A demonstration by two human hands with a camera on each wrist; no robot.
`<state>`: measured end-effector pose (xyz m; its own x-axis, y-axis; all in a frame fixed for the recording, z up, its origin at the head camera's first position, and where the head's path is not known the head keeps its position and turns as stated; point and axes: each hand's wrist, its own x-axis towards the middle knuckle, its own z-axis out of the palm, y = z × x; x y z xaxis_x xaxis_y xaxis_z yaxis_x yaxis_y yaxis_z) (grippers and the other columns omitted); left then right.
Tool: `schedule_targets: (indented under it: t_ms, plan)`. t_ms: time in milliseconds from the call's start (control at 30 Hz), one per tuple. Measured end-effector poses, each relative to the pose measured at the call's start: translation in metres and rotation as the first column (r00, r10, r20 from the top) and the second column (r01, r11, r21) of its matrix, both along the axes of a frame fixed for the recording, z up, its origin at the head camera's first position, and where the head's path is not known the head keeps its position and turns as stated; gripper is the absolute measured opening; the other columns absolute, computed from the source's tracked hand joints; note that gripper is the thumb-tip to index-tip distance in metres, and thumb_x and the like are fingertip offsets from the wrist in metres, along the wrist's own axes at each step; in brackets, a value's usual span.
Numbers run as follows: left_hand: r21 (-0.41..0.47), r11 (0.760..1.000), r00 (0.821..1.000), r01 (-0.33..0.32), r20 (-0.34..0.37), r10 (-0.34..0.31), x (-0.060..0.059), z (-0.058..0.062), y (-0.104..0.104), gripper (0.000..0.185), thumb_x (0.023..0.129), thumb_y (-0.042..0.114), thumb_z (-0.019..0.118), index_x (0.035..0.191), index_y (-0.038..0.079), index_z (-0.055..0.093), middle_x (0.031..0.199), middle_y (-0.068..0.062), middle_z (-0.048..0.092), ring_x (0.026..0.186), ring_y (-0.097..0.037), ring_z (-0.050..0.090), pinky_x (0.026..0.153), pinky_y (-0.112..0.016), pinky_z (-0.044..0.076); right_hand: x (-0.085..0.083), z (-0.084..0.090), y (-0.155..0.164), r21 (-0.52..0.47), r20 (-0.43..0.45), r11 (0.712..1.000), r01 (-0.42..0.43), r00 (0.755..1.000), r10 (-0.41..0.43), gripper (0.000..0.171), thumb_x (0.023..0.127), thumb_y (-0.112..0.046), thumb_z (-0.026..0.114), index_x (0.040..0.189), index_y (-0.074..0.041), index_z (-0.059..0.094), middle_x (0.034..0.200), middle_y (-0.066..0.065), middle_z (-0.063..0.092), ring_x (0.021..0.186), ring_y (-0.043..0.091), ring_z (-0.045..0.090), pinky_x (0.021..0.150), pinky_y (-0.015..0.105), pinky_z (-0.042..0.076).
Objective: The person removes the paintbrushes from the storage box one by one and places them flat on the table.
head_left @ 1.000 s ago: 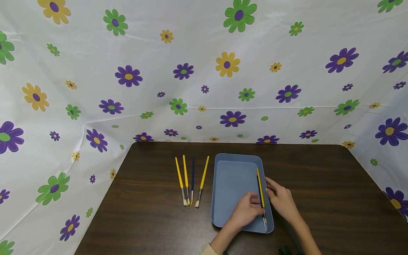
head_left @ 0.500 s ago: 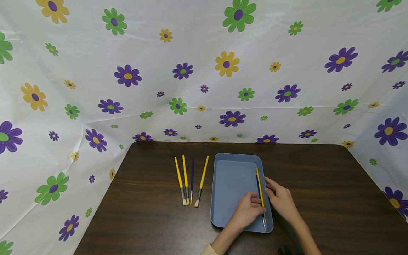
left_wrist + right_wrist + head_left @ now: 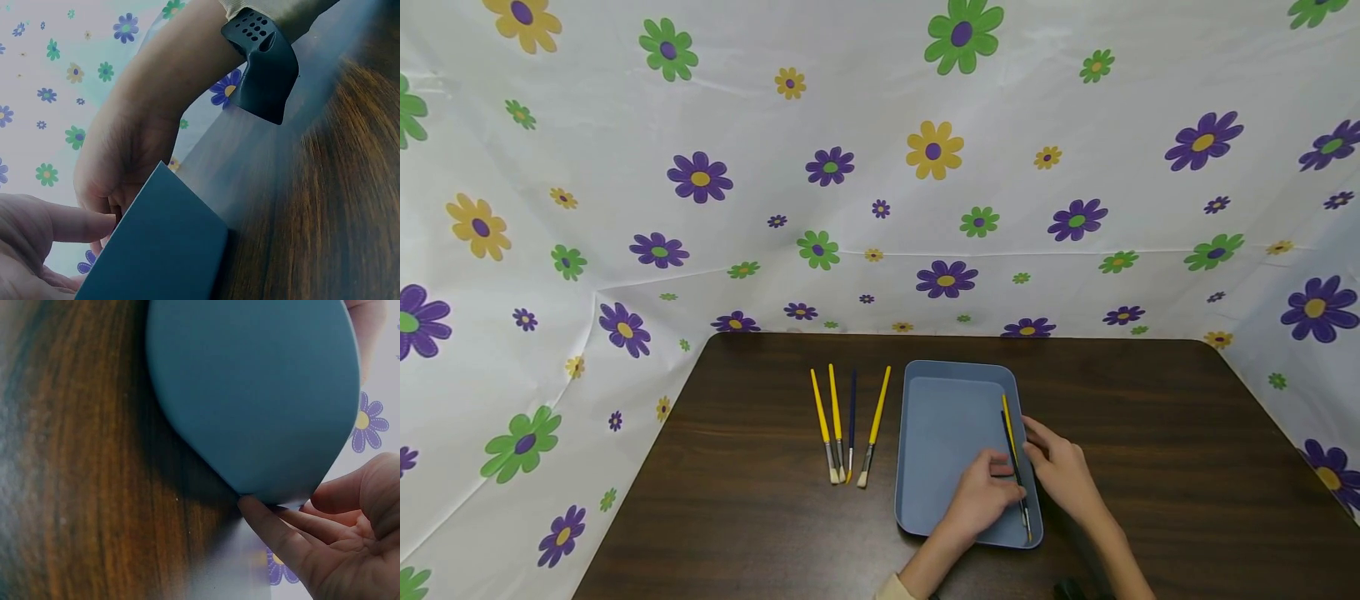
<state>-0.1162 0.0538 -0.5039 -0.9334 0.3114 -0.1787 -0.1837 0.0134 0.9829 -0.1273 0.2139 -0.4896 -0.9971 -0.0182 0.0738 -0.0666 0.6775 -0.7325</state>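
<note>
Your left hand [image 3: 981, 498] reaches inside the blue-gray tray [image 3: 940, 417], thumb and fingertips at a dark-handled brush [image 3: 1012, 457]; whether they pinch it, no view can tell you. That brush lies just right of your palm, its long axis running away from you and leaning slightly left at the far end, close against a yellow-handled brush [image 3: 1010, 423] by the tray's right wall. Your right hand [image 3: 1066, 477], fingers extended and wrapped round nothing, touches that wall from outside; your left is the nearer to the brushes. Your left thumb covers part of the dark handle, the two tips below are hard to tell apart, and both wrist views show tray wall, not brushes. Well to the left, four more brushes [image 3: 852, 417] lie on the table [image 3: 752, 408], before a flowered cloth [image 3: 857, 108].
</note>
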Motion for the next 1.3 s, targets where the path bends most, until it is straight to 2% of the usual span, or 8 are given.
schedule_targets:
  t_ms: [100,333,500,633,867,1000,1100,1300]
  plan:
    - [-0.015,1.000,1.000,0.016,-0.008,-0.017,0.000,0.000,0.000,0.044,0.083,-0.003,0.073,0.125,-0.003,0.062,0.109,-0.007,0.070,0.094,-0.020,0.072,0.079,-0.032,0.059,-0.001,0.000,0.000,0.000,0.005,1.000,-0.001,1.000,0.001,0.043,0.101,0.002,0.057,0.142,0.012,0.053,0.121,0.032,0.068,0.092,0.030,0.067,0.071,0.036,0.046]
    - [-0.060,0.997,0.998,0.054,-0.022,-0.056,-0.001,0.001,0.000,0.044,0.083,-0.004,0.073,0.125,-0.001,0.061,0.101,-0.002,0.069,0.087,-0.015,0.071,0.074,-0.028,0.057,-0.002,0.000,-0.001,0.002,0.006,1.000,0.001,1.000,-0.001,0.043,0.101,0.001,0.057,0.142,0.011,0.053,0.120,0.032,0.068,0.108,0.040,0.069,0.073,0.037,0.050]
    - [-0.056,0.995,0.997,0.079,0.011,-0.078,-0.001,0.002,0.001,0.044,0.083,-0.005,0.073,0.125,-0.001,0.061,0.096,-0.001,0.068,0.081,-0.013,0.069,0.072,-0.028,0.058,-0.002,-0.003,0.000,0.004,-0.009,1.000,0.004,1.000,-0.004,0.042,0.101,0.001,0.059,0.142,0.010,0.055,0.120,0.030,0.069,0.111,0.040,0.068,0.077,0.038,0.053]
    - [-0.028,0.996,0.996,0.086,0.036,-0.085,0.000,0.002,0.003,0.044,0.083,-0.008,0.073,0.125,-0.002,0.060,0.093,-0.004,0.068,0.077,-0.014,0.069,0.071,-0.031,0.060,-0.002,-0.003,0.001,-0.003,-0.014,1.000,0.006,1.000,-0.006,0.042,0.101,0.000,0.059,0.142,0.009,0.055,0.121,0.029,0.069,0.106,0.036,0.069,0.073,0.032,0.050]
    - [-0.059,0.994,0.996,0.089,-0.004,-0.090,0.001,0.000,0.007,0.047,0.081,-0.011,0.074,0.125,-0.003,0.059,0.089,0.000,0.066,0.073,-0.015,0.071,0.066,-0.027,0.060,-0.003,-0.004,0.002,0.003,-0.024,1.000,0.003,1.000,-0.003,0.042,0.101,0.000,0.058,0.142,0.009,0.055,0.121,0.030,0.069,0.097,0.031,0.069,0.069,0.029,0.046]
    - [-0.022,0.996,0.997,0.082,0.011,-0.082,0.002,0.000,0.010,0.047,0.080,-0.015,0.072,0.124,-0.003,0.059,0.088,0.000,0.063,0.070,-0.021,0.073,0.064,-0.030,0.062,-0.003,-0.004,0.002,0.010,-0.026,1.000,0.006,1.000,-0.006,0.042,0.101,0.001,0.059,0.142,0.009,0.055,0.120,0.030,0.069,0.088,0.026,0.066,0.067,0.030,0.044]
    - [0.022,0.997,0.996,0.075,0.049,-0.076,0.003,0.000,0.012,0.046,0.080,-0.019,0.069,0.123,-0.004,0.059,0.088,-0.003,0.062,0.069,-0.026,0.073,0.064,-0.033,0.063,-0.003,-0.004,0.001,0.018,-0.020,1.000,0.011,1.000,-0.010,0.042,0.101,0.000,0.059,0.142,0.009,0.055,0.121,0.030,0.069,0.089,0.026,0.067,0.068,0.031,0.044]
    - [0.056,0.997,0.994,0.059,0.089,-0.064,0.004,0.002,0.014,0.047,0.079,-0.023,0.066,0.121,-0.003,0.059,0.087,-0.005,0.059,0.065,-0.021,0.069,0.064,-0.035,0.063,-0.003,-0.005,0.001,0.017,-0.024,1.000,0.011,1.000,-0.011,0.041,0.101,0.000,0.059,0.142,0.008,0.056,0.120,0.029,0.070,0.087,0.024,0.065,0.067,0.031,0.044]
